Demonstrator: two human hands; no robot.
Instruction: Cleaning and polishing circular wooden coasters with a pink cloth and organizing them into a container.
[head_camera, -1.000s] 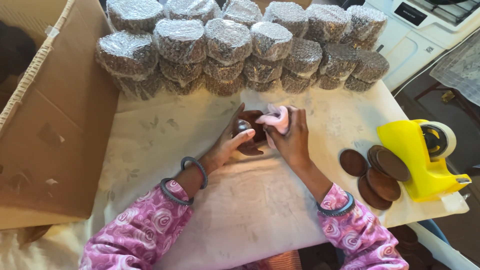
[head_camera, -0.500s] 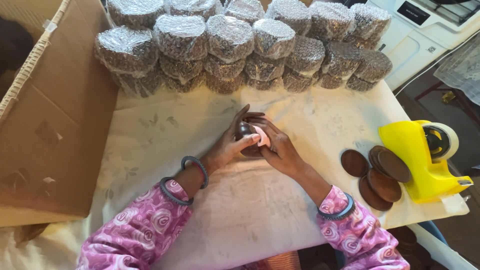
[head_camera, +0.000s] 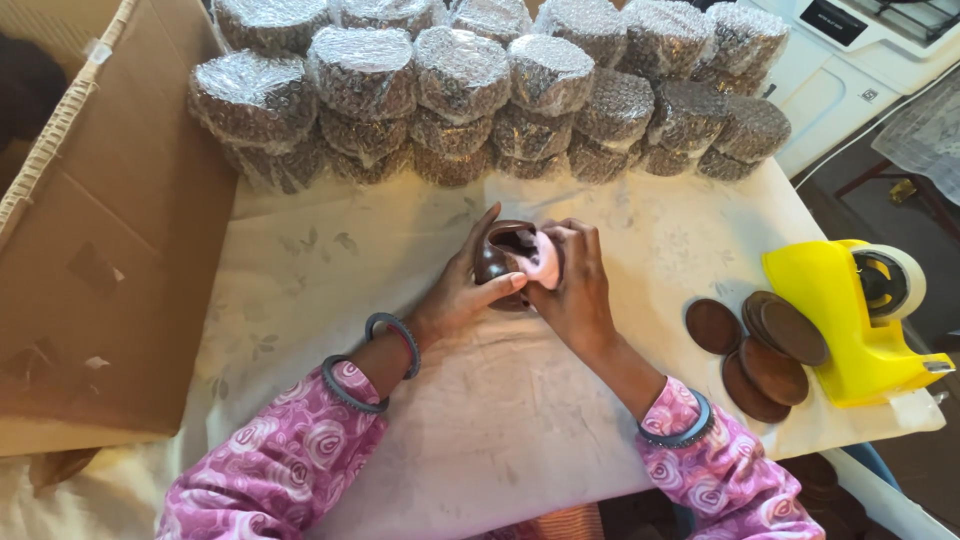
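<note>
done: many bubble-wrapped round bundles stacked at worktop back | in hand: small dark brown round pot at centre, left hand closed around it, right hand pressing pink cloth into its mouth | left, as I judge: pot unwrapped, brown round lids loose beside yellow tape dispenser; cardboard box open

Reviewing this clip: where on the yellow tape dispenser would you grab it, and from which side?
Probably the yellow tape dispenser's broad body, from above, fingers across its two flat sides. It sits upright at the table's right edge. The tape roll fills its far end and the brown discs lie against its left side, so the middle of the body is freest.
</note>
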